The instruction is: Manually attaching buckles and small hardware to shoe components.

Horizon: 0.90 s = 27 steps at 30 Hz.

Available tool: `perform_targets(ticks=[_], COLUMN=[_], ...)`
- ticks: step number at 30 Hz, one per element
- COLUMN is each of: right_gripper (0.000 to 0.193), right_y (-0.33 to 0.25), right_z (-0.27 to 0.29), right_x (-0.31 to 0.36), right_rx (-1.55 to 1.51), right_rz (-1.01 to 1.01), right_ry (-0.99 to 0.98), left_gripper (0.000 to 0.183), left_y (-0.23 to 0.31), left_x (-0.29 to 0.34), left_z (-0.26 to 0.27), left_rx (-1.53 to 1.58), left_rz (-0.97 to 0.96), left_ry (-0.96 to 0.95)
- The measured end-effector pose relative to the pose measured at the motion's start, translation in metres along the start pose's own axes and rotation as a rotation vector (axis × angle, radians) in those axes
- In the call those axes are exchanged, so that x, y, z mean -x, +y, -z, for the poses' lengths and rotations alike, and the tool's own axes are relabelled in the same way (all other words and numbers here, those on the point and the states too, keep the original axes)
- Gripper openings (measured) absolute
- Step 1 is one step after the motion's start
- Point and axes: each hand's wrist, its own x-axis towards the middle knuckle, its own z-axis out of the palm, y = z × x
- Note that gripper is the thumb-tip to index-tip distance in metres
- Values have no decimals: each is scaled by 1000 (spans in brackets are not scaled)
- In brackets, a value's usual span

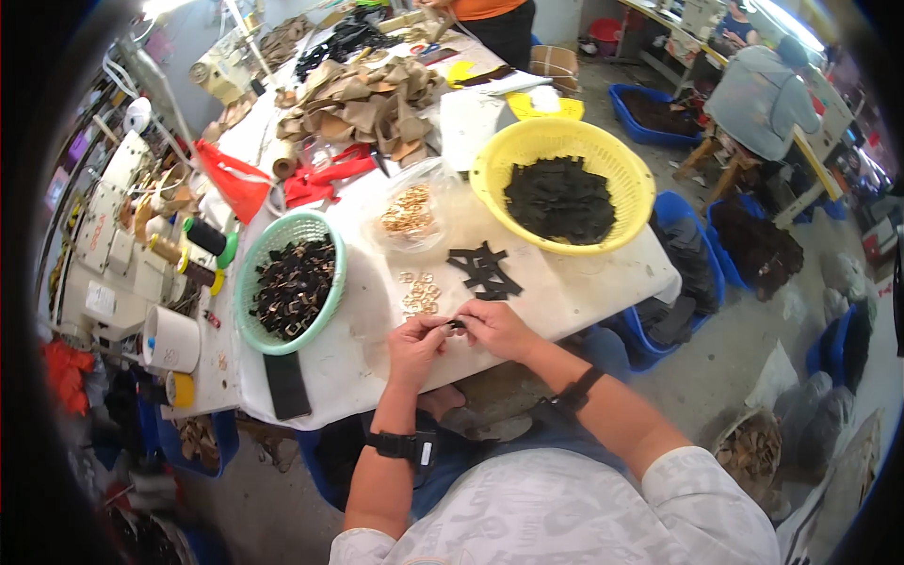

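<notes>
Close to the table's near edge, my left hand (417,347) and my right hand (496,330) meet, fingertips pinched on one small black strip (457,324). Whether a metal ring is on that strip is hidden by the fingers. Just beyond my left hand lies a loose group of gold-coloured metal rings (420,294). Several flat black strips (485,270) lie crossed over one another beyond my right hand. A clear plastic bag (411,215) holds more gold-coloured metal pieces. The green basket (247,315) on the left contains black pieces with metal glints.
A yellow basket (643,179) of black strips stands at the right. A dark phone-like slab (287,386) lies at the near left edge. Brown scraps (363,104) pile up at the back. Sewing machines (118,259) line the left; blue bins (692,207) stand beside the table.
</notes>
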Motion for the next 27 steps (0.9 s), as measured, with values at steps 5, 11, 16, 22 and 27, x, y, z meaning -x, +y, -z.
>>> perform_targets(ticks=[5,11,16,22,27], right_gripper=[12,12,10,10,9], right_y=[-7,-5,-13,-13,-10], right_z=[-1,-5,-9,-10,-8], right_x=[-2,3,2,4,4], right_rx=[61,116,314,355,270], right_rz=[19,-17,108,148,164], right_ry=[-60,4,58,76,104], left_gripper=[11,10,9,13,18], left_y=[1,0,-2,0,5], left_x=[3,3,0,2,3], left_z=[5,4,5,5,4], left_rx=[2,-7,-24,-15,8], left_rz=[-11,24,28,23,3], left_ry=[-22,-41,-21,-58,-114])
